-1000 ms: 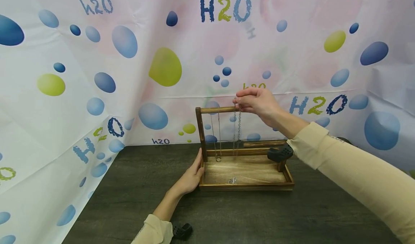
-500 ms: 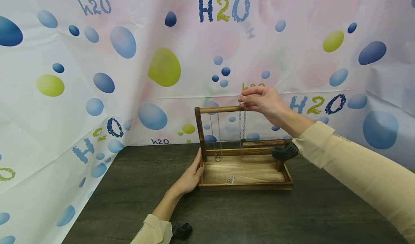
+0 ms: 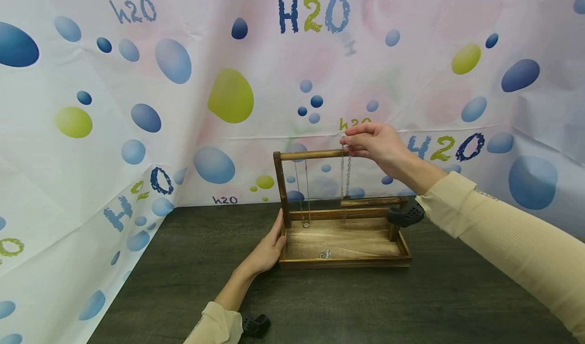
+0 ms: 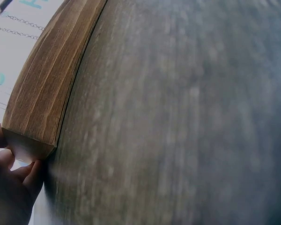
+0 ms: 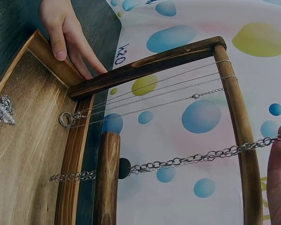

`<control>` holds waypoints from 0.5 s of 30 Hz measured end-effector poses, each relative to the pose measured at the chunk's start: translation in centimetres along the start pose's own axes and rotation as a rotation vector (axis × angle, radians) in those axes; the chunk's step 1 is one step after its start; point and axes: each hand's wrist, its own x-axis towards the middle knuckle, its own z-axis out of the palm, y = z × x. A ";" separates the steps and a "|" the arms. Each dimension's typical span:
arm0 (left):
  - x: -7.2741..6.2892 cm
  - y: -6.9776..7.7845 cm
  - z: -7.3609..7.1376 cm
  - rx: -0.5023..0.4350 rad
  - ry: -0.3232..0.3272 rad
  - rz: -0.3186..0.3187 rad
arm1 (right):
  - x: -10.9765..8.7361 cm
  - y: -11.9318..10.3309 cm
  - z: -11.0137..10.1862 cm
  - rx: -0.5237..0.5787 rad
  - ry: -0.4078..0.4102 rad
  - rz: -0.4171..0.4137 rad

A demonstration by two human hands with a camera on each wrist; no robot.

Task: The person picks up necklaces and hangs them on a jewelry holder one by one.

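A wooden jewelry stand [image 3: 345, 263] with a tray base, a top bar and a lower bar stands on the table. My left hand [image 3: 267, 250] rests against its left end, the fingers extended along the side. At the top bar [image 5: 234, 101], my right hand [image 3: 375, 143] pinches a silver chain necklace [image 5: 192, 158]. The chain hangs over the bar, its lower part passing by the lower bar [image 5: 107, 178]. A dark round piece [image 5: 125, 168] sits on the chain by that lower bar. Thinner necklaces [image 3: 307, 191] with a ring-shaped pendant [image 5: 64, 119] hang at the left.
A small silver piece of jewelry [image 3: 326, 253] lies in the tray near its front edge. The dark wooden table [image 3: 320, 308] extends around the stand. Behind it hangs a printed backdrop [image 3: 283, 69] with blue and green spots.
My right hand has slid to the right along the top bar, carrying the chain necklace with it. My left hand has stayed at the stand's left end.
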 end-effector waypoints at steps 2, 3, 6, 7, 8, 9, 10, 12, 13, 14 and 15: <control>0.0 0.0 0.0 -0.009 -0.002 0.006 | 0.0 0.0 -0.2 0.000 0.006 -0.001; 0.0 0.0 0.0 -0.010 -0.003 0.005 | 0.0 0.0 -0.3 0.000 0.005 -0.001; 0.0 -0.1 0.0 -0.013 -0.003 0.001 | 0.0 0.1 -0.5 -0.004 0.013 0.003; 0.0 -0.1 0.0 -0.014 -0.003 -0.001 | 0.0 0.1 -0.6 -0.006 0.012 0.004; 0.0 -0.1 0.0 -0.013 -0.005 -0.006 | -0.1 0.2 -0.7 -0.006 0.011 0.004; 0.0 -0.1 0.0 -0.013 -0.008 -0.011 | -0.1 0.2 -0.9 -0.007 0.010 0.005; 0.0 -0.1 0.0 -0.013 -0.010 -0.015 | -0.2 0.2 -1.0 0.000 0.005 0.005; 0.0 0.0 0.0 -0.014 -0.013 -0.014 | -0.3 0.2 -1.3 0.001 0.006 0.003; 0.0 0.0 0.0 -0.013 -0.015 -0.019 | -0.3 0.2 -1.4 0.000 0.008 0.002; 0.0 0.0 0.0 -0.013 -0.018 -0.024 | -0.4 0.2 -1.5 -0.007 0.008 -0.002; 0.1 0.0 0.0 -0.013 -0.017 -0.019 | -0.5 0.3 -1.6 -0.014 0.008 -0.004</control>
